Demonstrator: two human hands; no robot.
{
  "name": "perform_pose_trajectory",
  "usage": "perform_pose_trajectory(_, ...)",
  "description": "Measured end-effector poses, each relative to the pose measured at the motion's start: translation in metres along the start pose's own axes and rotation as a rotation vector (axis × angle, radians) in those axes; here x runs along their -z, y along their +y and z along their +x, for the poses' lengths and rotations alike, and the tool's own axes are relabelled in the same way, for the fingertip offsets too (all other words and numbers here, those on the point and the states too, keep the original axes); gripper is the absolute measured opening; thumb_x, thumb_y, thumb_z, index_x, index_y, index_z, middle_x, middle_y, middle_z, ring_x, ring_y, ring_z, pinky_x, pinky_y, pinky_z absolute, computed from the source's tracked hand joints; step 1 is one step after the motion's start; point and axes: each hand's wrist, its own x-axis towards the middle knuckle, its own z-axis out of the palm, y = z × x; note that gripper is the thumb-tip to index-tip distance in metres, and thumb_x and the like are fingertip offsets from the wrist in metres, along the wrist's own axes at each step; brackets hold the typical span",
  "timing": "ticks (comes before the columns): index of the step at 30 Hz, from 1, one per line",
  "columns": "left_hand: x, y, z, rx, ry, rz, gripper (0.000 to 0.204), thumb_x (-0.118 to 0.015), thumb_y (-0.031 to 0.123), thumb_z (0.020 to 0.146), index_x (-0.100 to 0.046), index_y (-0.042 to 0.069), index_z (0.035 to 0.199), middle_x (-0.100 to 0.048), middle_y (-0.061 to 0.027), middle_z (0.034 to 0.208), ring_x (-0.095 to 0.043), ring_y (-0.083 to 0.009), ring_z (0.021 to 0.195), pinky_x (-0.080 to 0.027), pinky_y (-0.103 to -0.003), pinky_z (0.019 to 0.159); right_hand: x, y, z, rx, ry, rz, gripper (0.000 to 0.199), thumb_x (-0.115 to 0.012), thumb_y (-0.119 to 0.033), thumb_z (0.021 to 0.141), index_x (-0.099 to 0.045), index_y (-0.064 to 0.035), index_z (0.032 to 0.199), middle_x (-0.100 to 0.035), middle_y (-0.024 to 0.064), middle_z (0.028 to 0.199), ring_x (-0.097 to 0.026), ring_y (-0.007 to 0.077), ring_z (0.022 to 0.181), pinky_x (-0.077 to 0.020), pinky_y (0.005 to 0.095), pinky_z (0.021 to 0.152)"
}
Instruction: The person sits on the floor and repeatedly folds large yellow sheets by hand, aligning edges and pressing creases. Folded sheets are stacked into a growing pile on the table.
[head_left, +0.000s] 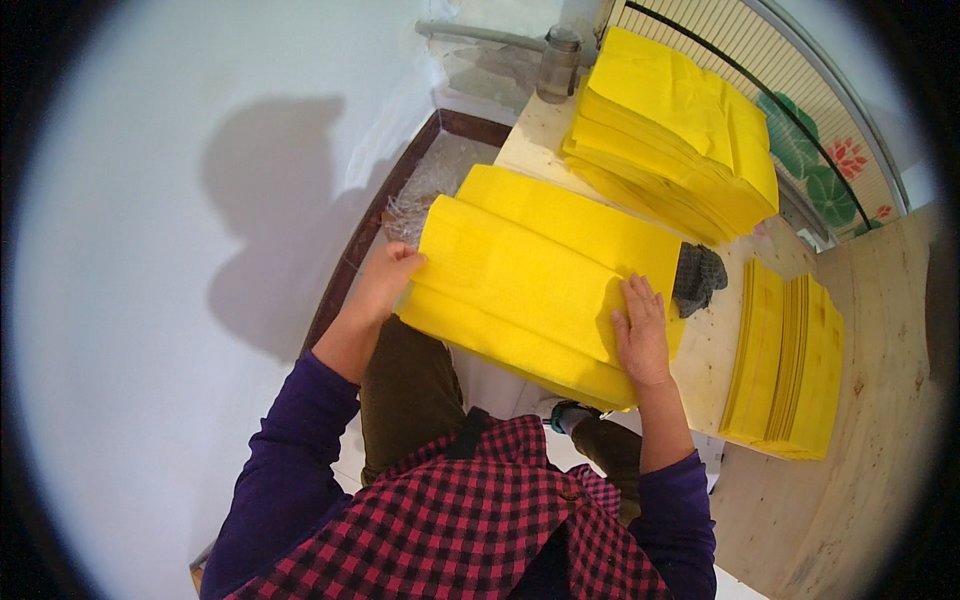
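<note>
Before me on the table edge lies a stack of yellow cloth-like sheets, with a top yellow sheet spread over it. My left hand pinches that sheet's left edge between thumb and fingers. Near its right end my right hand rests flat, fingers stretched out. Under the top sheet, more yellow layers show along the near side. Another yellow sheet sticks out along the far side. A dark grey crumpled cloth sits just right of the stack.
A tall pile of yellow sheets stands farther back on the pale wooden table, beside a lidded clear bottle. Narrow folded yellow bundles stand at the right. Clear stringy plastic lies left of the stack, near the white wall.
</note>
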Motion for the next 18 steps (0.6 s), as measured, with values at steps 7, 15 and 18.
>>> perform_pose_trajectory(7,-0.002,0.005,0.004,-0.293,0.311,0.359,0.016,-0.061,0.015,0.087,-0.061,0.001,0.097,-0.064,-0.0075,0.092,-0.058,-0.0172,0.081,-0.045,-0.031,0.075,-0.001,-0.003,-0.001,0.009,-0.019,-0.044,0.046,-0.057,-0.017,0.090,-0.049,-0.0006,0.132,-0.041,0.0190,0.144,-0.033,0.0346,0.137,-0.0206,0.0483,0.115)
perform_pose_trajectory(15,-0.066,0.058,0.008,-0.824,0.213,0.942,0.043,-0.055,0.025,0.092,-0.051,0.005,0.130,-0.046,-0.0158,0.139,-0.035,-0.0302,0.135,-0.018,-0.049,0.114,-0.002,-0.002,-0.002,-0.004,-0.013,-0.027,0.046,-0.058,-0.017,0.089,-0.049,-0.0008,0.132,-0.041,0.0185,0.144,-0.032,0.0336,0.137,-0.0206,0.0475,0.115)
perform_pose_trajectory(18,-0.086,0.060,0.004,-0.719,0.053,1.066,0.051,-0.050,0.034,0.095,-0.044,0.006,0.138,-0.040,-0.0135,0.146,-0.026,-0.0285,0.141,-0.009,-0.051,0.116,-0.002,-0.001,-0.002,-0.008,-0.009,-0.005,0.046,-0.059,-0.017,0.089,-0.050,-0.0010,0.131,-0.042,0.0183,0.143,-0.033,0.0336,0.137,-0.0209,0.0472,0.115)
